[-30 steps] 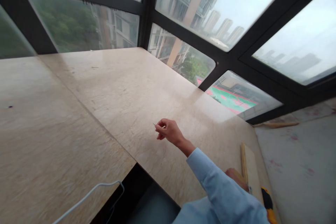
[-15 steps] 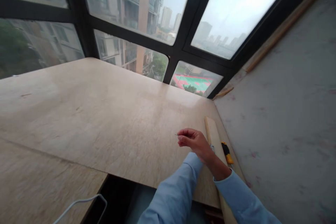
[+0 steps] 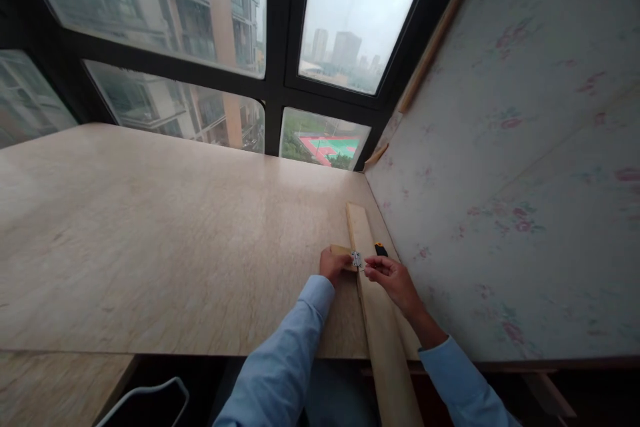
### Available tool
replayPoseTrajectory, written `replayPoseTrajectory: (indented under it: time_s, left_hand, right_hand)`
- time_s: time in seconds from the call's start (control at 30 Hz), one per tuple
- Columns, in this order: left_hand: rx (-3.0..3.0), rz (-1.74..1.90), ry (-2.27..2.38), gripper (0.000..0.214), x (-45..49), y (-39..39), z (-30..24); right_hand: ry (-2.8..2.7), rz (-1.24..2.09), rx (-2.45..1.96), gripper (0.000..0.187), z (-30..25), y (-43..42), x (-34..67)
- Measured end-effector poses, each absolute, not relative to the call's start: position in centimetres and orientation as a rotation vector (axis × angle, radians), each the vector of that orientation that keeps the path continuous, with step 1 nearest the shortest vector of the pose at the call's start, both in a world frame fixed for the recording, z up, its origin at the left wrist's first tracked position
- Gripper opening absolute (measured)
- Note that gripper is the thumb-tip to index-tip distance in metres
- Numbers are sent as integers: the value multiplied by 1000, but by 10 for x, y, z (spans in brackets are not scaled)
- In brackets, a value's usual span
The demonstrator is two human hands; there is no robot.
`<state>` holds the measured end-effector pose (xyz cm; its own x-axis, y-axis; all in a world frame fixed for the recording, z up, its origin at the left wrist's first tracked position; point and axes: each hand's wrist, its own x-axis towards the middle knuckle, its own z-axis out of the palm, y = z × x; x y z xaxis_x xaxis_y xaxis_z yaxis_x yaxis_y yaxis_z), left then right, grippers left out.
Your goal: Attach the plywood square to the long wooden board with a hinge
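A long wooden board (image 3: 377, 310) lies along the right side of the table, its near end reaching past the edge. A small metal hinge (image 3: 357, 259) sits on it, bridging to a short wood block (image 3: 341, 251) at its left side. My left hand (image 3: 332, 264) is closed on that block, fingertips by the hinge. My right hand (image 3: 393, 277) pinches a small screw (image 3: 363, 269) just right of the hinge; its tip points left, and the fingers cover most of it. Behind that hand, a black and yellow screwdriver handle (image 3: 381, 249) shows partly.
The marbled tabletop (image 3: 165, 247) spreads to the left. A flowered wall (image 3: 500, 180) borders the right side, and dark-framed windows (image 3: 273, 90) rise behind. At the lower left, a white cable (image 3: 145, 389) hangs by the table's near edge.
My view has turned right. My right hand has brought the screw over to the hinge. My left hand, hidden behind the right arm before, now shows on the block.
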<state>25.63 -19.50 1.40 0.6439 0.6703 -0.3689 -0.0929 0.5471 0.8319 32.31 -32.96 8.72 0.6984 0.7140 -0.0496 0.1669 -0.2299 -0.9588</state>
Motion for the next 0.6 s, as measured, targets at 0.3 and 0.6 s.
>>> replayPoseTrajectory:
  time_s: [0.3,0.6]
  left_hand:
    - [793,489,739,29,252,-195,19]
    - [788,551,808,40,253,-203,25]
  right_hand:
    - [-889,337,-1799,35,59,-315,341]
    - [-1147,260,-1868,27,46,-315,342]
